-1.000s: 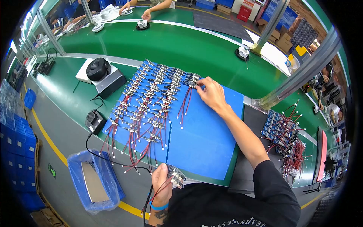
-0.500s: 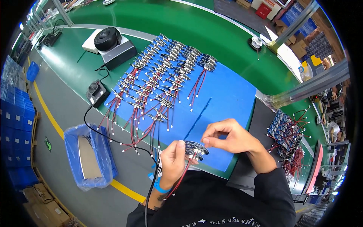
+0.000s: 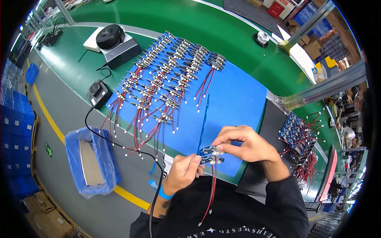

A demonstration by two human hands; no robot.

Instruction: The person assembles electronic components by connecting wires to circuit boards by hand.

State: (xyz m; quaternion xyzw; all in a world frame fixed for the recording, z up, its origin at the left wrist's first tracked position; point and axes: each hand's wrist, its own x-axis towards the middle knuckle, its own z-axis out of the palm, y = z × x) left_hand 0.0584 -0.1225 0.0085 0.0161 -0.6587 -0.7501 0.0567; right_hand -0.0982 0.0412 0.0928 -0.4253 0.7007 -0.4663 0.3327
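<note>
Two small dark oval circuit boards with white connectors are between my hands, one just above the other. My left hand [image 3: 183, 171] is closed, thumb against finger, on the left end of the lower circuit board [image 3: 209, 160]. Thin red and black wires [image 3: 212, 186] hang from the boards over my dark sweatshirt. My right hand [image 3: 242, 144] pinches the right end of the upper circuit board [image 3: 208, 150]. Beyond them, rows of similar wired boards [image 3: 166, 73] stand close together on a blue mat [image 3: 234, 95], their wires trailing toward me.
At right, more boards [image 3: 295, 131] and a bundle of red wires [image 3: 311, 168] lie on a black mat [image 3: 264, 160]. A black cable [image 3: 131, 150] runs past my left arm from a black device [image 3: 98, 93]. A lined blue bin [image 3: 91, 162] stands on the floor at left.
My right hand has come down onto the upper board. The boards have turned more level and separated into two, and their wires now hang straighter. The whole view has shifted slightly.
</note>
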